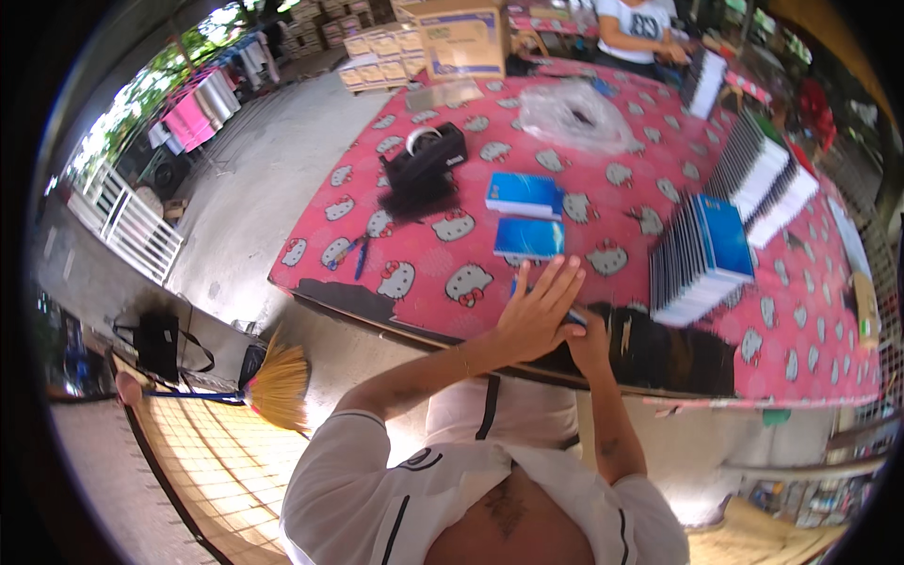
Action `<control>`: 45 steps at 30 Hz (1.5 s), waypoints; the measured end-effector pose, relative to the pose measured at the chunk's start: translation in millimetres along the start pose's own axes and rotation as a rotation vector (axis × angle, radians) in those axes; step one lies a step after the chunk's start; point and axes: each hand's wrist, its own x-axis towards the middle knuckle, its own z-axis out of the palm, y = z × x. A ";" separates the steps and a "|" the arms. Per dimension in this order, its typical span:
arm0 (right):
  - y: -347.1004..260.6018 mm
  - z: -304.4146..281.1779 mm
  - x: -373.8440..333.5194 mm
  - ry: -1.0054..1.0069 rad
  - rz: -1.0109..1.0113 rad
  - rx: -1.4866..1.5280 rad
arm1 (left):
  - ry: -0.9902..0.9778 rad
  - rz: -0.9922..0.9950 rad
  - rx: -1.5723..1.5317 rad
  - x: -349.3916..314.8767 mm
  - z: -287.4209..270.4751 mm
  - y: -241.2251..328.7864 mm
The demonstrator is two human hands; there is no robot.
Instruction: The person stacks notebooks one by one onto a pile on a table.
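Observation:
My left hand lies flat, fingers stretched, across a blue-covered notebook at the table's near edge. Most of that notebook is hidden under the hand. Close beside it, my right hand is closed at the notebook's right edge; its fingertips are partly hidden. Just beyond the left fingertips lies a blue notebook, with a small stack of blue notebooks behind it. To the right stands a tall, leaning stack of blue notebooks with white page edges.
The table has a pink cartoon-cat cover, torn along the near edge. On it are a black tape dispenser, scissors, crumpled clear plastic and more notebook stacks. Another person stands beyond; a broom lies left.

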 end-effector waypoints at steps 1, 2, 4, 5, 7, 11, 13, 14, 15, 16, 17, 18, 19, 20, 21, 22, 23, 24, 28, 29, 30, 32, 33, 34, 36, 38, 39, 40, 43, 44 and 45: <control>-0.3 -1.4 0.4 0.025 0.022 0.013 | -0.012 0.030 -0.019 -5.4 5.3 -0.2; -0.9 0.9 0.1 0.051 0.043 0.026 | -0.025 0.060 -0.038 -12.1 10.3 0.7; -0.6 1.5 -0.2 0.062 0.047 0.035 | -0.045 0.068 -0.033 -36.3 22.5 7.9; 2.3 0.9 -1.2 0.042 0.038 0.030 | -0.050 0.072 -0.028 -43.3 30.1 11.1; 9.4 1.1 -2.7 0.005 0.065 0.083 | 0.001 0.058 -0.043 -12.2 17.5 3.2; 19.5 3.2 -6.1 0.035 0.041 0.147 | -0.059 0.132 -0.082 -33.2 29.8 7.3; 11.6 3.3 -2.9 0.025 0.062 0.107 | -0.014 0.149 -0.109 -42.8 29.7 11.1; 7.8 -0.3 -1.2 -0.014 0.132 0.084 | -0.029 0.124 -0.063 -36.8 32.9 3.4; 4.2 -1.9 -1.6 -0.052 0.208 0.062 | -0.047 0.101 -0.021 -16.4 20.0 -2.5; 4.3 -2.0 -3.1 -0.035 0.171 0.052 | -0.064 0.071 0.018 -7.2 13.7 -3.7; 4.3 -1.5 -4.7 -0.018 0.135 0.042 | -0.076 0.089 -0.008 -19.7 19.5 -1.7; 3.0 -3.9 -2.9 0.001 0.088 0.025 | -0.077 0.110 -0.031 -36.6 29.9 0.0; 4.1 -3.9 -1.4 -0.007 0.095 0.023 | -0.081 0.136 -0.050 -44.0 30.3 3.0; 5.6 -3.1 -0.1 -0.014 0.102 0.021 | 0.016 0.094 -0.095 -46.6 32.7 4.8; 7.9 -2.6 -1.2 -0.019 0.116 0.023 | 0.036 0.099 -0.119 -35.2 22.3 4.8; 4.2 -3.8 -0.9 -0.036 0.194 0.023 | 0.055 0.101 -0.142 -16.0 5.6 1.5; -0.2 -7.4 -2.0 -0.030 0.140 -0.041 | 0.076 0.097 -0.168 -2.3 -3.0 -3.4; -5.9 -14.3 -2.7 -0.032 0.085 -0.105 | 0.136 0.118 -0.234 4.0 -1.0 -9.9; -52.0 -49.2 -15.1 -0.015 -0.004 -0.131 | 0.137 0.142 -0.266 8.8 1.3 -19.0; -57.6 -55.3 -17.8 -0.022 0.015 -0.126 | 0.137 0.143 -0.259 9.2 -0.9 -18.3; -54.7 -60.1 -19.9 -0.027 0.027 -0.077 | 0.137 0.149 -0.256 11.3 -1.7 -16.4; -45.1 -66.1 -21.3 -0.038 0.049 0.021 | 0.134 0.148 -0.257 13.0 0.3 -16.5; -43.1 -68.3 -19.5 -0.045 0.054 0.016 | 0.138 0.147 -0.257 14.9 1.5 -17.6; -41.8 -69.5 -17.3 -0.053 0.060 0.010 | 0.133 0.154 -0.263 15.1 2.3 -18.1; -36.1 -69.5 -11.5 -0.084 0.038 0.014 | 0.130 0.172 -0.269 14.1 1.3 -19.7; -26.8 -68.9 -5.0 -0.115 -0.013 0.027 | 0.084 0.170 -0.282 16.8 -3.2 -21.6; -22.5 -65.0 -0.5 -0.094 -0.082 0.005 | 0.063 0.163 -0.282 16.4 -5.6 -22.1; -20.5 -60.7 1.5 -0.071 -0.147 -0.019 | 0.052 0.142 -0.280 16.4 -5.7 -19.0; -29.8 -43.4 0.1 0.119 -0.173 -0.269 | 0.037 0.109 -0.270 16.8 -9.2 -10.4; -32.5 -40.7 -0.7 0.196 -0.153 -0.327 | 0.044 0.125 -0.265 19.4 -13.6 -7.1; -35.2 -40.1 -2.5 0.269 -0.134 -0.381 | 0.049 0.137 -0.258 21.5 -21.2 -4.2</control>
